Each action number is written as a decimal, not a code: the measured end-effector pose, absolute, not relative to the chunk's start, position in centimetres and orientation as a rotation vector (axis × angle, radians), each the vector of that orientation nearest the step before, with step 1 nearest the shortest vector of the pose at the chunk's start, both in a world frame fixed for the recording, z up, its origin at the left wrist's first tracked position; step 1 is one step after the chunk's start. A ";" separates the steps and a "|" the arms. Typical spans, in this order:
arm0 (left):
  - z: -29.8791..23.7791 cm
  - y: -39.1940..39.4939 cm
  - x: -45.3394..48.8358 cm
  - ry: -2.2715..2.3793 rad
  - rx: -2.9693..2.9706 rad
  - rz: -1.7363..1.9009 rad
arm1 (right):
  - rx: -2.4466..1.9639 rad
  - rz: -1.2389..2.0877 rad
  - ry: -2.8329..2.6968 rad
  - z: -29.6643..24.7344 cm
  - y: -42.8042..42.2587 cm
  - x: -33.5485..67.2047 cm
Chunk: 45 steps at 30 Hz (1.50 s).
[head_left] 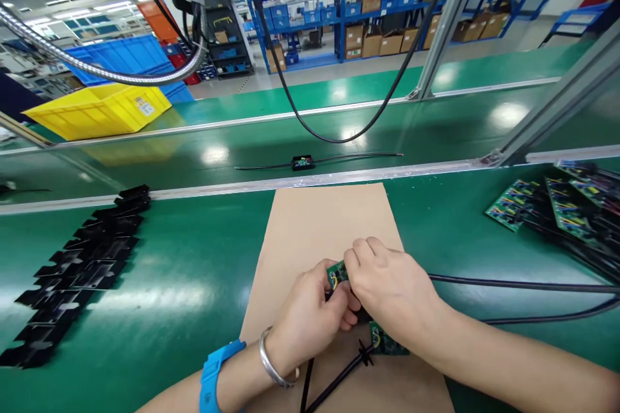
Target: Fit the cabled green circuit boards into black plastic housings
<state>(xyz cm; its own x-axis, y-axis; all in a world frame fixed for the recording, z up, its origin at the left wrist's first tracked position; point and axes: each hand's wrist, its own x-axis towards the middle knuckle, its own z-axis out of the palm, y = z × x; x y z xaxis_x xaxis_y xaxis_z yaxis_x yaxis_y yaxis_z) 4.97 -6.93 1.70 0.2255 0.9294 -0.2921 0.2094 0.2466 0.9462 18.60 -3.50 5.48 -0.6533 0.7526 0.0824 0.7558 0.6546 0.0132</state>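
Two hands meet over the sheet of cardboard (334, 219), working at one small green board (338, 273). The left hand (310, 313) is nearly closed, thumb and fingers pinching the board from the near side. The right hand (390, 281) is curled in against the board's right end; its fingertips are hidden, so whether it grips cannot be told. Part of a black piece (361, 315) shows just beneath the fingers, mostly covered. A second board (389, 341) lies on the cardboard below the right hand, partly under that wrist, with a black cable (336, 379) running from it toward the near edge. More boards (566, 206) are piled to the right, and black covers (80, 268) lie overlapped to the left.
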 end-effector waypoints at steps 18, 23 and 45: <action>1.8 -8.5 -1.5 1.413 1.908 0.276 | -0.959 0.415 -2.923 1.5 -3.2 21.9; 0.9 -8.6 -1.6 1.341 1.917 0.338 | -0.909 0.332 -3.019 1.2 -3.2 21.6; -0.2 -8.8 0.5 1.434 2.130 0.480 | -0.919 0.730 -2.946 1.0 -2.7 20.8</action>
